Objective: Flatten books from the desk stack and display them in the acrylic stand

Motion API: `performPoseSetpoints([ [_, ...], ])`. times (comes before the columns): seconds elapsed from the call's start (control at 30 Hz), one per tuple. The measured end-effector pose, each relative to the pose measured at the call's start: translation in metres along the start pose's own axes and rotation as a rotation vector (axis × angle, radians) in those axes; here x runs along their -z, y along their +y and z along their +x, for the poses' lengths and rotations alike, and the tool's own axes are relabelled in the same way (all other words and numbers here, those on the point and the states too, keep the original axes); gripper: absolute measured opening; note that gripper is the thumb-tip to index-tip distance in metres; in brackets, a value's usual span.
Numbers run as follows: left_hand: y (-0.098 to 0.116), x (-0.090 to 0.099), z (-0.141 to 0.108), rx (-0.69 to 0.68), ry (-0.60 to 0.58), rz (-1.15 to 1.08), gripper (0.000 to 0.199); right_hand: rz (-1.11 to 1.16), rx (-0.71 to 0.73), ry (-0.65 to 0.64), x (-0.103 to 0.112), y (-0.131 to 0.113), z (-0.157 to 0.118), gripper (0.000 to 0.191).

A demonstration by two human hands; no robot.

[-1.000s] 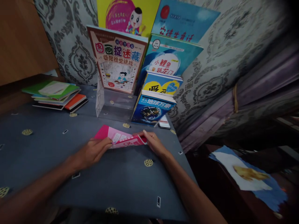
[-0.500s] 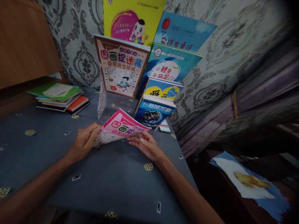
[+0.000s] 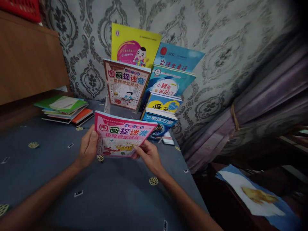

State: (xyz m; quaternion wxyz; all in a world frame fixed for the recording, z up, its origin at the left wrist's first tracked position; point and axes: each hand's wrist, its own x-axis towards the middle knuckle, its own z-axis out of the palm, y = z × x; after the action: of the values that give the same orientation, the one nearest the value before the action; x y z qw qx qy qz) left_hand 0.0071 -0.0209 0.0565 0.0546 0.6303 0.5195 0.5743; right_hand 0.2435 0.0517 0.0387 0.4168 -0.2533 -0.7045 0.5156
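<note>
Several books (image 3: 125, 93) stand in the clear rack (image 3: 107, 104), upper centre of the frame. One pink book (image 3: 115, 141) is outside it, tilted over the worktop (image 3: 115, 189) mid-frame. I have its left edge gripped in my left hand (image 3: 88, 149); my right hand (image 3: 150, 157) pinches its lower right side, fingers closed on the cover.

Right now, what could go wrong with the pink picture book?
The left hand and right hand hold the pink picture book only by its side and lower right corner, so it might bend or slip if either grip loosens.

Its upper right corner overlaps the blue earth-cover book in view; I can't judge the gap, but a forward move could bump that book.
</note>
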Motion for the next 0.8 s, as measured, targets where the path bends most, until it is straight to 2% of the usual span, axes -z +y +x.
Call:
performPoseSetpoints([
  [0.1, -0.008, -0.009, 0.004, 0.193, 0.081, -0.303, 0.047, -0.059, -0.013, 0.022, -0.002, -0.003, -0.007, 0.034],
  [0.27, -0.026, -0.020, 0.004, 0.442, 0.032, -0.532, 0.048, -0.204, 0.016, 0.052, -0.010, 0.016, -0.018, 0.032],
  [0.4, -0.029, -0.018, 0.000, 0.514, 0.053, -0.584, 0.049, -0.401, 0.064, 0.034, -0.005, 0.013, -0.018, 0.029],
  [0.53, -0.027, -0.016, -0.001, 0.525, 0.061, -0.589, 0.049, -0.598, 0.232, 0.162, 0.006, -0.014, -0.002, 0.027],
  [0.63, -0.026, -0.016, -0.001, 0.521, 0.073, -0.581, 0.050, -0.419, 0.295, 0.229, 0.003, -0.031, 0.016, 0.027],
  [0.73, -0.028, -0.016, -0.001, 0.521, 0.052, -0.588, 0.049, -0.074, 0.225, 0.181, -0.009, -0.034, 0.028, 0.034],
  [0.8, -0.030, -0.015, -0.002, 0.541, 0.004, -0.601, 0.047, 0.071, 0.162, 0.157, -0.016, -0.027, 0.030, 0.037],
])
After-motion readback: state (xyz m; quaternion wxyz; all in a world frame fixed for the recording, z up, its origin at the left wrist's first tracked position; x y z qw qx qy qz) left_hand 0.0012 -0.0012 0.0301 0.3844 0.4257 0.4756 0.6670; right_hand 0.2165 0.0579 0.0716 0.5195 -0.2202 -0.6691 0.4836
